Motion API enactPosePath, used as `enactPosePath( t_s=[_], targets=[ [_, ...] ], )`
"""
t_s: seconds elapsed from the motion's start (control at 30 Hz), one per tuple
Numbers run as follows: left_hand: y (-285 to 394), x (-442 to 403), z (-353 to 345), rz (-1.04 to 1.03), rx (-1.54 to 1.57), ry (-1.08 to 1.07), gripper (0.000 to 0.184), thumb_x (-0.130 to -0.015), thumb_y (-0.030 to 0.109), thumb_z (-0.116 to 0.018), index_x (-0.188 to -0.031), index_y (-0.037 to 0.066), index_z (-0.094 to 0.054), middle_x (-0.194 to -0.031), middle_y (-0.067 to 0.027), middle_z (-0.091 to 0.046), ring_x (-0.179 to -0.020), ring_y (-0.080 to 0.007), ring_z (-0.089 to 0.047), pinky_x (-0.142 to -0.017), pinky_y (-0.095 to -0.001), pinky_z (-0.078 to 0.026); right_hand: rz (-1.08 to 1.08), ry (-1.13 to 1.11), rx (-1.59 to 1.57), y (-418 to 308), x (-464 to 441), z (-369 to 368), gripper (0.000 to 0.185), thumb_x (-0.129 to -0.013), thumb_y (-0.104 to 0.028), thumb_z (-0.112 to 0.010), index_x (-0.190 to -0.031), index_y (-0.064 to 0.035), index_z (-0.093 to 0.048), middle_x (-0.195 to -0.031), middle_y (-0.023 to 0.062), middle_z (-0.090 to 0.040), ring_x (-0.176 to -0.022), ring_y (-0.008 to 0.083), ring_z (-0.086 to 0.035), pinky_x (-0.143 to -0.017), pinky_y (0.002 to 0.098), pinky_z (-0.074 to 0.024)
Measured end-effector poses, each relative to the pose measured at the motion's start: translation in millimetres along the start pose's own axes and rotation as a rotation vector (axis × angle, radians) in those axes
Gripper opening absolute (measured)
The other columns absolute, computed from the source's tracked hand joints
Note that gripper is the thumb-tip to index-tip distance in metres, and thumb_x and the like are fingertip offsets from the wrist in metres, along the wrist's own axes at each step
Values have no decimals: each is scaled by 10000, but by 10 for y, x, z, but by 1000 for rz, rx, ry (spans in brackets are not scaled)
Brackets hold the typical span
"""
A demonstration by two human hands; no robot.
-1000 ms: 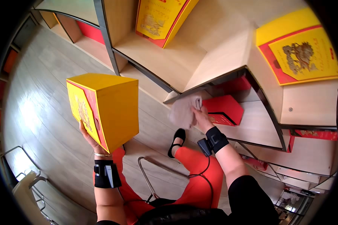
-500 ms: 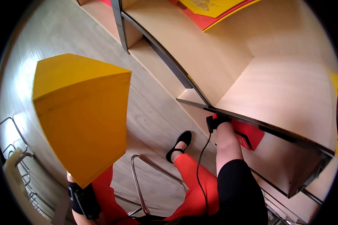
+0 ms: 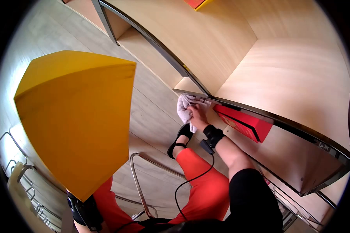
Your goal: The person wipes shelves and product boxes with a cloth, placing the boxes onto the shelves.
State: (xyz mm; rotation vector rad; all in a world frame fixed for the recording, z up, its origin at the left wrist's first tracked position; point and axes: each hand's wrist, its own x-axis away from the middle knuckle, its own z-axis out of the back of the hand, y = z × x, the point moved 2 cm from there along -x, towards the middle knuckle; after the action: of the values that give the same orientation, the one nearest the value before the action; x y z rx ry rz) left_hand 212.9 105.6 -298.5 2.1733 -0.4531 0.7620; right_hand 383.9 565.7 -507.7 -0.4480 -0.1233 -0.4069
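A big yellow box (image 3: 77, 124) is held up on the left, above the floor. My left forearm with its black band (image 3: 85, 213) comes up under the box's lower corner; the hand itself is hidden behind the box, which it supports. My right hand (image 3: 198, 116), fingers closed, grips a pale cloth (image 3: 184, 110) at the black front edge of the wooden shelf unit (image 3: 284, 77). Part of the cloth hangs below the fingers. Just right of this hand, a red box (image 3: 245, 124) lies in the lower compartment.
A corner of a red and yellow box (image 3: 198, 4) shows at the top of the upper compartment. A bent metal tube frame (image 3: 138, 182) stands between my legs. Wire racking (image 3: 17, 163) runs along the left. A cable hangs from my right wristband (image 3: 214, 135).
My right hand has come out from inside the lower compartment, bringing the cloth into view at the shelf's edge. The yellow box has shifted slightly left and up in view.
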Motion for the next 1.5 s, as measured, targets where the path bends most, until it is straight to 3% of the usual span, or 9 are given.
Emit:
enactPosePath(
  t_s=[0.07, 0.17, 0.3, 0.57, 0.77, 0.83, 0.9, 1.17, 1.5],
  targets=[
    [-3, -50, -55, -2, 13, -14, 553, -959, 473, -484, -1354, 87, -481, -1297, -109, -577, -1083, -234, -614, -905, -371, -539, -92, -61, -106, 94, -109, 242, 228, -786, -90, -603, -1012, -101, -630, -893, 180, -641, -936, 358, -602, -859, 456, -474],
    [-33, -112, -103, 8, 22, -10, 549, -961, 470, -484, -1353, 86, -482, -1299, -109, -576, -1084, -233, -614, -905, -371, -539, -605, -9, 6, 726, -231, 550, 223, -830, -156, -549, -1030, -91, -621, -935, 154, -651, -958, 338, -603, -849, 453, -478],
    [5, 26, -36, 8, -9, 19, 544, -962, 465, -483, -1352, 86, -484, -1301, -109, -575, -1085, -233, -614, -905, -371, -540, -735, 86, -34, 1277, -417, 748, 271, -832, -140, -536, -1089, -106, -616, -1001, 161, -644, -1003, 337, -595, -869, 456, -473],
    [87, 167, 14, 13, -32, 30, 535, -966, 457, -482, -1350, 85, -487, -1307, -108, -572, -1087, -231, -614, -905, -371, -540, -240, 23, -29, 526, -517, -84, 384, -835, -107, -512, -1207, -137, -605, -1133, 176, -631, -1093, 336, -579, -909, 462, -465],
    [64, -349, -415, 11, 68, -81, 528, -968, 450, -482, -1348, 84, -489, -1311, -108, -571, -1089, -230, -614, -905, -371, -541, -85, -495, -138, -179, 190, 54, 492, -756, 36, -523, -1215, -116, -613, -1098, 181, -632, -1074, 352, -593, -922, 408, -475],
    [82, -454, -515, -11, 87, -99, 525, -969, 448, -482, -1348, 84, -490, -1312, -108, -570, -1089, -230, -614, -905, -371, -541, -315, -441, -128, 28, 118, 116, 282, -830, -140, -560, -1090, -111, -668, -968, 167, -679, -917, 375, -652, -772, 438, -531],
    [92, -460, -525, -39, 84, -106, 523, -970, 446, -481, -1347, 83, -490, -1314, -108, -570, -1090, -229, -614, -905, -371, -541, -137, -197, -113, 72, -49, 670, 219, -841, -210, -573, -993, -89, -674, -907, 168, -685, -832, 363, -658, -715, 464, -526],
    [123, 110, -58, -9, -15, 25, 514, -973, 437, -481, -1345, 82, -494, -1319, -107, -567, -1092, -228, -614, -906, -371, -542, -419, -37, 53, 739, -1162, 738, 229, -814, -149, -576, -1011, -80, -669, -956, 171, -665, -901, 355, -640, -756, 453, -511],
    [88, -217, -375, -5, 34, -68, 502, -977, 426, -480, -1342, 81, -497, -1326, -107, -565, -1094, -226, -614, -906, -371, -543, 241, -148, -21, -142, -276, 56, 266, -780, -73, -579, -1032, -70, -663, -1018, 174, -639, -986, 344, -617, -807, 440, -492]
  ],
)
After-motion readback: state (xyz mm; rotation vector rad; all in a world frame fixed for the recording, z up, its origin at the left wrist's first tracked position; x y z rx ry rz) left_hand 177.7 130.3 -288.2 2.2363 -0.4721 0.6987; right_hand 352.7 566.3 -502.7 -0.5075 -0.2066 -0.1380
